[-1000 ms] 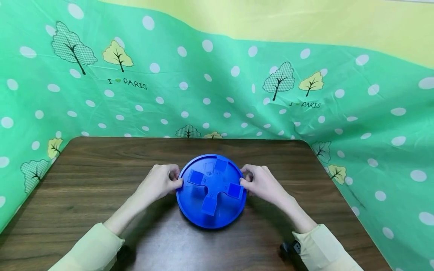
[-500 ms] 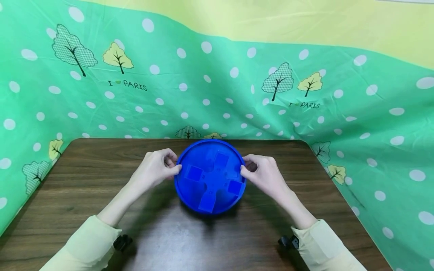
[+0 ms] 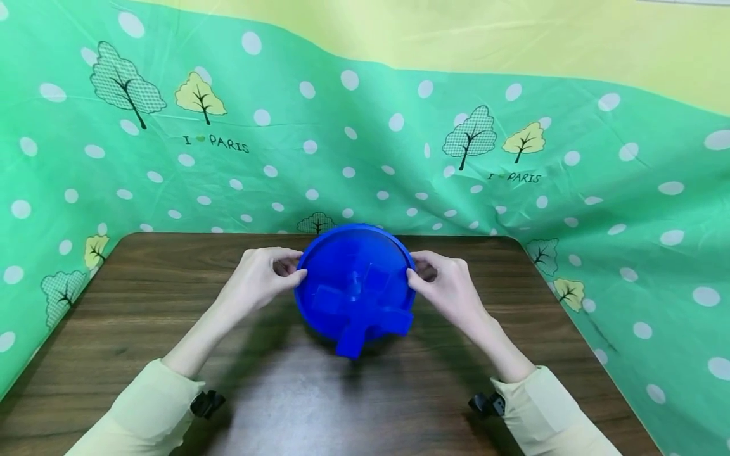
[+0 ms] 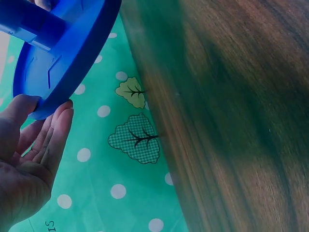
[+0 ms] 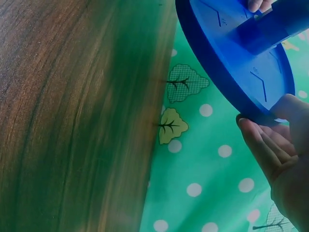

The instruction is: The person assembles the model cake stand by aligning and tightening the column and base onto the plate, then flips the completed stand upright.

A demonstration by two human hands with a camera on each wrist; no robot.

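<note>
A blue round tray (image 3: 336,253) with a raised rim is held up off the table, its face tilted steeply towards me. My left hand (image 3: 259,278) pinches its left rim between thumb and fingers. On the right rim my right hand (image 3: 447,285) has the same pinch. A blue cross-shaped part (image 3: 352,339) with flat square-ended arms stands in front of the tray's face and overhangs its lower edge. In the left wrist view a thick blue post (image 4: 36,24) juts from the face; the right wrist view also has this post (image 5: 275,29). Angled line marks lie on the tray's face.
The dark wooden table (image 3: 353,411) lies under both arms. Behind it and along its sides hangs a green dotted curtain (image 3: 365,145) with printed trees. A black device (image 3: 206,404) sits at the left cuff, another black device (image 3: 487,405) at the right cuff.
Both hands have raised the tray and moved it away from me. Its far side has tipped up, and the cross-shaped part now juts past the lower rim.
</note>
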